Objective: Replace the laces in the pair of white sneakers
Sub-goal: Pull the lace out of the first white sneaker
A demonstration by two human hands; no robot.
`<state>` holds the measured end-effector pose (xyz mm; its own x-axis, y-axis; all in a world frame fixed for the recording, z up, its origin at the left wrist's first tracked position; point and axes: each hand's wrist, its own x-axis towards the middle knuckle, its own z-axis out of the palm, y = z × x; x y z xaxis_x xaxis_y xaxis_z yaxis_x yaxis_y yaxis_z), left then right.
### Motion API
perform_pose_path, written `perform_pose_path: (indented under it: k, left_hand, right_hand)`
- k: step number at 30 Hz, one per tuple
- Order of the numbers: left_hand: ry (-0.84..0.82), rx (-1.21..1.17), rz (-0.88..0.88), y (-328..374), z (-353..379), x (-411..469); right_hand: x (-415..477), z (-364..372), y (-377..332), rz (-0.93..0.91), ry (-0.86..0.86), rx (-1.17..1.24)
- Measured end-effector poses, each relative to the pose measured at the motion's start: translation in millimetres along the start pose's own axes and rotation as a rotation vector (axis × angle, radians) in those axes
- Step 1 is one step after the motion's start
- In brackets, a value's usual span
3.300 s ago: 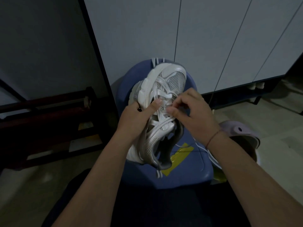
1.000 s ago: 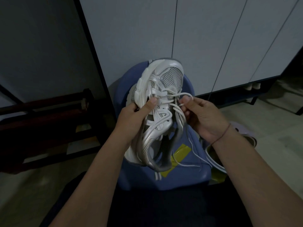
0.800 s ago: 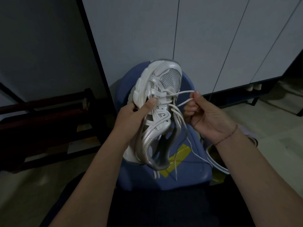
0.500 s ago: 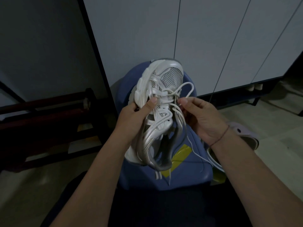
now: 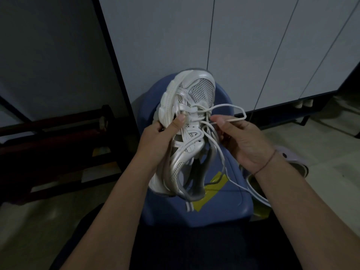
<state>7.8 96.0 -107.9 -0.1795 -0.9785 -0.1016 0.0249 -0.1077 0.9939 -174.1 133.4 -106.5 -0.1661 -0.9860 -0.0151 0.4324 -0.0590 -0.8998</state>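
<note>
Dim, bluish-grey light with low contrast. The pale cabinet doors [image 5: 243,45] are brightest; the wooden frame [image 5: 58,137] at left sinks into shadow. Panel seams [image 5: 211,36] lean and bow towards the edges, a wide-angle effect. The white sneaker [image 5: 187,123] is in focus, softly lit.

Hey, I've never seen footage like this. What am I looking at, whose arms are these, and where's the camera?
There is no machine here. The one camera sits on a person's head and looks forward and down, so the two arms reaching in from below are that person's own. The left hand grips a white sneaker by its side, toe pointing away. The fingers of the right hand pinch a white lace, which loops out beside the eyelets. Beneath the sneaker is a blue seat with yellow tape on it. A pale purple shoe lies on the floor to the right.
</note>
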Motion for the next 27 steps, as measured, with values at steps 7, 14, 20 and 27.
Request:
perform_pose_path:
  k: [7,14,20,27]
  left_hand:
    - [0.009,0.004,-0.020,0.9,-2.9,0.3]
    - [0.028,-0.033,-0.027,1.0,-2.2,0.8]
    - [0.007,-0.005,-0.003,-0.4,0.6,2.1]
    - [0.016,-0.052,-0.023,3.1,-1.7,-1.2]
  right_hand:
    - [3.5,-6.3,-14.8,0.041,-0.009,0.355]
    - [6.8,-16.8,-13.4,0.047,0.055,0.275]
    - [0.9,1.7,2.6,0.031,0.007,0.071]
    - [10.5,-15.3,-16.7,-0.018,0.125,0.336]
